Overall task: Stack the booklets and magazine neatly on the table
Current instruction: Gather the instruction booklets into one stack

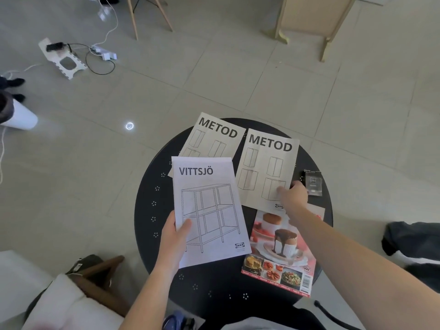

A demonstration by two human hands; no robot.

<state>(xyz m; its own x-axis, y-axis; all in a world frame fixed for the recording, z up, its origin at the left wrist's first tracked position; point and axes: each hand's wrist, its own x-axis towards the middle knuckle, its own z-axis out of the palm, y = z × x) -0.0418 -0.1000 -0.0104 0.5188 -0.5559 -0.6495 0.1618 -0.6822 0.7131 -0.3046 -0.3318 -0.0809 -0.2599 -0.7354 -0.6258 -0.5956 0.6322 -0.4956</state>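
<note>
My left hand [173, 241] holds a white VITTSJÖ booklet [209, 210] by its lower left edge, lifted over the round black table [147, 210]. Two beige METOD booklets lie flat on the far half: one at the back left [214, 136], partly under the white booklet, and one to the right [266, 167]. My right hand [292, 195] rests on the lower right corner of the right METOD booklet, thumb at its edge. A food magazine [281, 253] with dessert photos lies at the near right, partly under my right forearm.
A small dark packet [313, 183] lies at the table's right edge. Cables and a white power strip [104, 53] sit on the tiled floor at the far left. Wooden chair legs [133, 20] and a wooden panel [309, 15] stand beyond. A cushioned seat [59, 301] is at near left.
</note>
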